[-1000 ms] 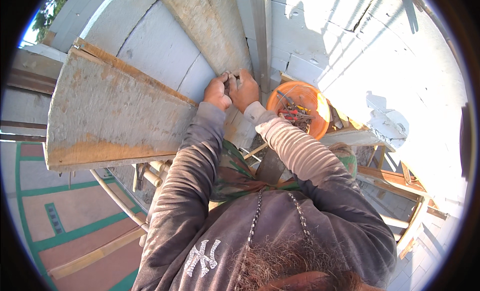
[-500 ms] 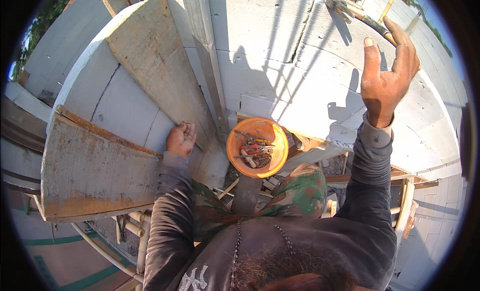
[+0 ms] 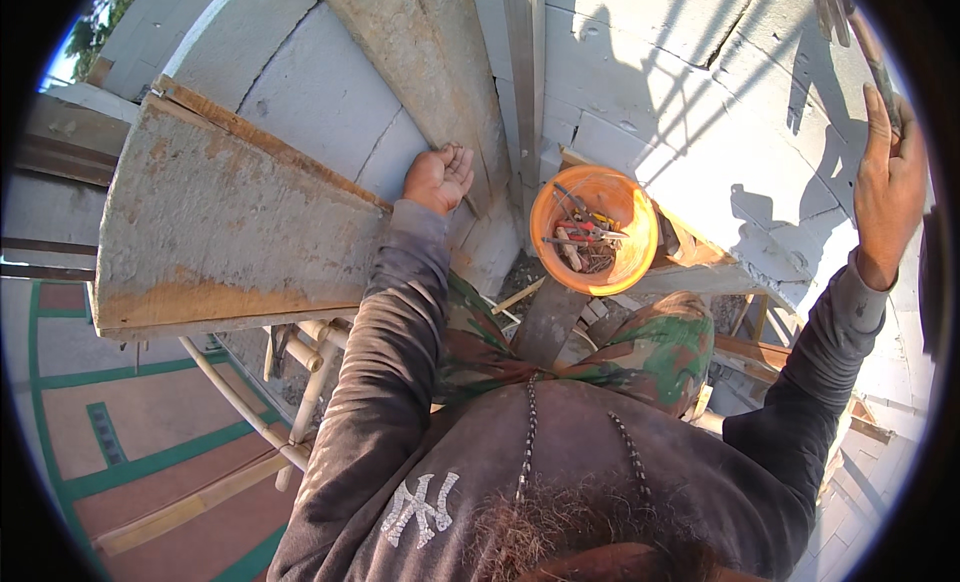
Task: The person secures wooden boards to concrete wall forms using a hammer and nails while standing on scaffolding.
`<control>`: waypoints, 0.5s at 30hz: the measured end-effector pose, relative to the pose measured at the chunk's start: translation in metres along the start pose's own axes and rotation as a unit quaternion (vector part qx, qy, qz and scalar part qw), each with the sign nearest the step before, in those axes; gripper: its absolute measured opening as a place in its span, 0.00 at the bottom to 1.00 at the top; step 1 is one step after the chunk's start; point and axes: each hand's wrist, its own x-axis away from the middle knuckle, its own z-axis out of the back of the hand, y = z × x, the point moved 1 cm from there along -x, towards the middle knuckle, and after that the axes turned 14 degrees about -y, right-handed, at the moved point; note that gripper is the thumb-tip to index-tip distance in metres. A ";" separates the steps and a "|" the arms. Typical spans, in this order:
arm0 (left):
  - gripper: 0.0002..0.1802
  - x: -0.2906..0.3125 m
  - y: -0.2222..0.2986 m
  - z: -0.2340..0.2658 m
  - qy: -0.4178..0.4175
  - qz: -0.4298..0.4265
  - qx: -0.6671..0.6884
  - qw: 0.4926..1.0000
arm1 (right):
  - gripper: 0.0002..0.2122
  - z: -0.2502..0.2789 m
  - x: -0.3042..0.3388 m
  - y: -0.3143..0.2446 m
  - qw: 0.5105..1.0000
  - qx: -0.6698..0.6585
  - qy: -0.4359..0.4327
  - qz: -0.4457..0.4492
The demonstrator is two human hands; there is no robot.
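My left hand [image 3: 438,180] rests against the lower edge of a long concrete-stained board [image 3: 420,57], its fingers curled in; whatever lies inside them, if anything, is hidden. At the far right, my raised right hand [image 3: 893,197] closes on the handle of a hammer [image 3: 872,57], thumb along the near side. The hammer's head points up and away, partly cut by the picture's rim. Between my arms, an orange bucket [image 3: 640,267] holds red-handled pliers [image 3: 585,232] and several small loose pieces, some like nails.
A wide stained panel [image 3: 230,222] stands at the left beside pale block walls [image 3: 330,72]. An upright timber post [image 3: 527,72] rises behind the bucket. Bamboo poles [image 3: 240,402] cross below left, above a lower red and green floor [image 3: 130,442]. My camouflage-covered knees flank a plank [image 3: 550,322].
My view has turned, so the bucket, boards and left hand sit further right. The right hand with the hammer has swung out toward the right rim. My left hand stays at the board.
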 end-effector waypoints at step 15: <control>0.12 0.003 0.000 -0.002 -0.004 -0.009 0.003 1.000 | 0.18 -0.239 0.206 -0.371 0.649 -0.703 -0.208 -0.203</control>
